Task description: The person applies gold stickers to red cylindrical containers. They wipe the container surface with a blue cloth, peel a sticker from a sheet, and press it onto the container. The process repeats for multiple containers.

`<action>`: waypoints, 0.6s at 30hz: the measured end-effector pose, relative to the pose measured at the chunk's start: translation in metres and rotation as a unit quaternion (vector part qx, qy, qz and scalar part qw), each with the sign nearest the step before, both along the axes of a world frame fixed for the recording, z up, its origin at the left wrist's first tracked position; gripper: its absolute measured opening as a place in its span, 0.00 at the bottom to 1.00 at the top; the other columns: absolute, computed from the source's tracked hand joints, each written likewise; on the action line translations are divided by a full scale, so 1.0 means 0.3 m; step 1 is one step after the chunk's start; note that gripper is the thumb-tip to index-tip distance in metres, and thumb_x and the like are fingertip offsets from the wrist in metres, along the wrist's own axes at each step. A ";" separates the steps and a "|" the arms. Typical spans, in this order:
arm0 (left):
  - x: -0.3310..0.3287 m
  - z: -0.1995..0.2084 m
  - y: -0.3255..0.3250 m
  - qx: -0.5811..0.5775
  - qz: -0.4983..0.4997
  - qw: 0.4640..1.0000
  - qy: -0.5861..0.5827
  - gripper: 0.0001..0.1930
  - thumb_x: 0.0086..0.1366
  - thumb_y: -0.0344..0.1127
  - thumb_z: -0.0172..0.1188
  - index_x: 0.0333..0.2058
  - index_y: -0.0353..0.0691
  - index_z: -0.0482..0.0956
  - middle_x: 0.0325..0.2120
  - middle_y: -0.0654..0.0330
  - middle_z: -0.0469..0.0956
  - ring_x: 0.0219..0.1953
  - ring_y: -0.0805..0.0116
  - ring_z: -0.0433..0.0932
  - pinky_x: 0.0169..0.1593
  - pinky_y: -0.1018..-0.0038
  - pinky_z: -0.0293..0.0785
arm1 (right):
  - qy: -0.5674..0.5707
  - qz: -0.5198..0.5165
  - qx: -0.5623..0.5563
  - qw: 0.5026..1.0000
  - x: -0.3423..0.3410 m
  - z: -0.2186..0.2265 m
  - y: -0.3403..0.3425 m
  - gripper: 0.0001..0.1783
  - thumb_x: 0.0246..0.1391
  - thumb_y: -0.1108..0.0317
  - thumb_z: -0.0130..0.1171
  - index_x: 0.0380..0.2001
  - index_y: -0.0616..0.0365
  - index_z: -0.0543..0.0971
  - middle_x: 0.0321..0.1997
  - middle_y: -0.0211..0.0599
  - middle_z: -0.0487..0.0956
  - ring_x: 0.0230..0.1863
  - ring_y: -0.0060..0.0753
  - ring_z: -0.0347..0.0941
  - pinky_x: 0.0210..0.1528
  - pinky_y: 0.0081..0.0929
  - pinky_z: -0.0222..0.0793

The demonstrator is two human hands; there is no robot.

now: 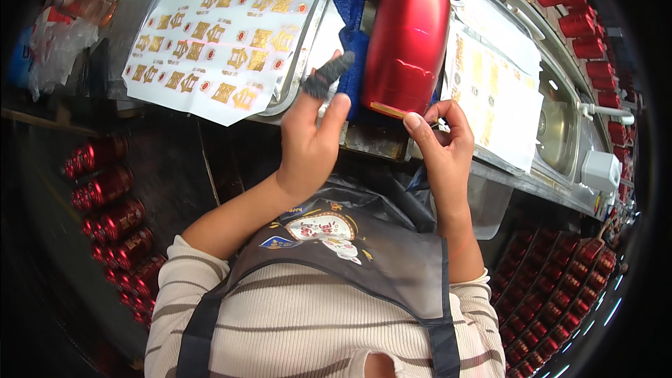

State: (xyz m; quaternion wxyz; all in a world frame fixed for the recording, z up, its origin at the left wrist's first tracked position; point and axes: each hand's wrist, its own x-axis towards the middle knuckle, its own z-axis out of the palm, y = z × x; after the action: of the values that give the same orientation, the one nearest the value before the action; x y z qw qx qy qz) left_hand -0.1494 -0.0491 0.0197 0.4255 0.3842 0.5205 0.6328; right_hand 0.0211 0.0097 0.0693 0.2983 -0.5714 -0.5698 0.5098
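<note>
A glossy red bottle (407, 35) lies on a blue cloth (355, 63), its neck pointing away from me and a gold band round its base. My right hand (448, 141) is at the base's right corner, the thumb tip against the edge and the fingers curled in. Something small seems to be between those fingers, too hidden to name. My left hand (311, 129) is raised left of the bottle, apart from it, thumb up and fingers stretched. Black finger covers (327, 75) wrap some of its fingers. Nothing shows in that hand.
To the left, a white sheet of gold and red decals (217, 42) lies on a metal tray (323, 0). Another decal sheet (490, 91) lies right of the bottle, near a sink (556, 126) with a tap (605, 109). Rows of red bottles (553, 294) stand below and around the bench.
</note>
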 end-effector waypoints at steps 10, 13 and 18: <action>0.004 -0.006 -0.084 0.031 -0.025 0.897 0.440 0.16 0.63 0.41 0.64 0.46 0.37 0.85 0.67 0.29 0.54 0.68 0.37 0.59 0.67 0.37 0.42 | -0.021 0.002 0.021 1.000 0.010 -0.010 0.007 0.17 0.51 0.64 0.72 0.27 0.58 0.72 0.24 0.21 0.73 0.24 0.08 0.62 0.25 0.11 0.57; 0.006 -0.009 -0.087 0.021 -0.026 0.901 0.433 0.16 0.64 0.39 0.63 0.45 0.36 0.84 0.66 0.28 0.54 0.68 0.38 0.59 0.68 0.39 0.42 | 0.028 0.007 -0.015 0.999 0.032 0.006 0.019 0.12 0.54 0.67 0.67 0.28 0.59 0.74 0.26 0.24 0.75 0.26 0.08 0.66 0.27 0.11 0.60; -0.011 -0.005 -0.077 0.040 -0.032 0.885 0.462 0.15 0.63 0.37 0.64 0.43 0.33 0.84 0.66 0.28 0.54 0.69 0.38 0.58 0.68 0.39 0.41 | 0.054 0.001 -0.008 0.999 0.078 0.018 0.012 0.06 0.56 0.72 0.61 0.29 0.61 0.75 0.24 0.22 0.74 0.23 0.07 0.65 0.26 0.10 0.58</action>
State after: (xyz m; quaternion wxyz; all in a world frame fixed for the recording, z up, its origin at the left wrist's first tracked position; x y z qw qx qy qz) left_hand -0.1528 -0.0721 0.0182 0.1410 0.6663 0.6195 0.3903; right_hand 0.0445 0.0133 0.0747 0.3230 -0.5451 -0.5495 0.5447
